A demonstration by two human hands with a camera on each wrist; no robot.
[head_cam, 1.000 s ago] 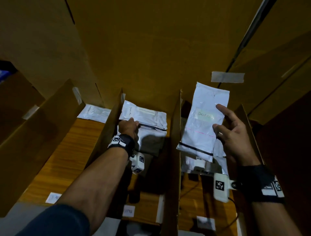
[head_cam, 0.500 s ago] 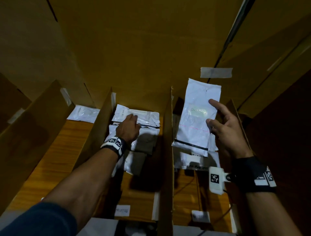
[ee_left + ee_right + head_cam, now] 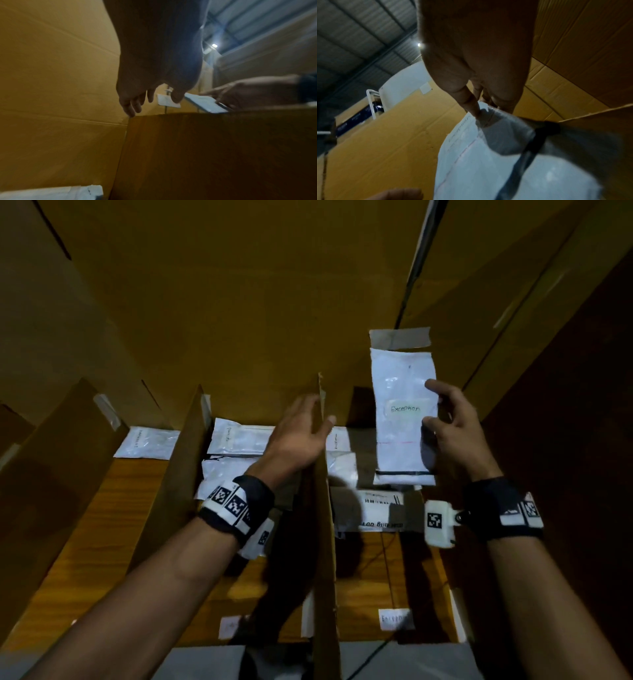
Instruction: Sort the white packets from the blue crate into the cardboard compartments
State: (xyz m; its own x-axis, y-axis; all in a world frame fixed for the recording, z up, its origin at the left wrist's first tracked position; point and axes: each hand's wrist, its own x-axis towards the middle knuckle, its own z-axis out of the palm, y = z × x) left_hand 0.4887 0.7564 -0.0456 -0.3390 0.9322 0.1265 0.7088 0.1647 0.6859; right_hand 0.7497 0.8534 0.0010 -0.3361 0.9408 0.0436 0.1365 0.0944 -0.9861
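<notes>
Half L hand [image 3: 301,433] behind divider [image 3: 323,508]

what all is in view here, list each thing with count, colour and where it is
white plastic packet labelled "Exception": one, white, held upright over the right compartment
white packets lying flat: several, white; one in the left compartment, a stack in the middle one, more in the right one
tall brown cardboard dividers: at least three, brown, between the compartments
wooden floor of the compartments: orange-brown, under the packets
small white paper labels: two visible, white, at the near edge
strip of grey tape: one, on the back cardboard wall
black wristbands with white markers: two, one per wrist
left hand: open, at the centre divider
right hand: pinching the labelled packet
</notes>
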